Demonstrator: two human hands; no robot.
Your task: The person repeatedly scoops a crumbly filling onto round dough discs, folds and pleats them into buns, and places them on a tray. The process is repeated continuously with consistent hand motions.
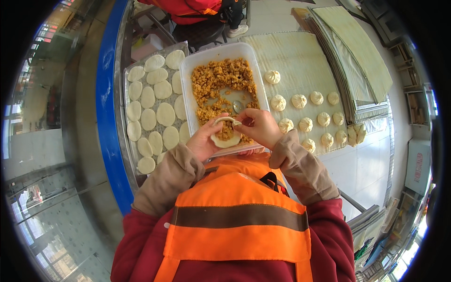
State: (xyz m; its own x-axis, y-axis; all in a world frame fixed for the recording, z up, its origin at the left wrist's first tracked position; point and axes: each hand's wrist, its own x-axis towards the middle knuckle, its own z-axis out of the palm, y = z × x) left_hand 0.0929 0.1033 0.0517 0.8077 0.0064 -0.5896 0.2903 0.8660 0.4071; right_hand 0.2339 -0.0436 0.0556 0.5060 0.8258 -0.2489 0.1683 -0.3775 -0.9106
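Note:
Between my hands is a round dough wrapper [225, 141] with brown filling [227, 131] in its middle, held above the near end of a white plastic tub [186, 89]. My left hand [205, 139] cups the wrapper from the left side, fingers closed around its edge. My right hand [260, 126] pinches the rim at the upper right, where the dough is gathered. The tub holds more crumbly brown filling [225, 75], scraped thin in the middle, and the round end of a metal spoon [238, 106] shows there.
Left of the tub, a tray [128, 89] carries several flat dough rounds [165, 114]. To the right, several pleated buns [299, 101] sit on a pale mat [300, 51]. Stacked mats and racks [354, 61] stand farther right. Another person in red [188, 9] is at the far side.

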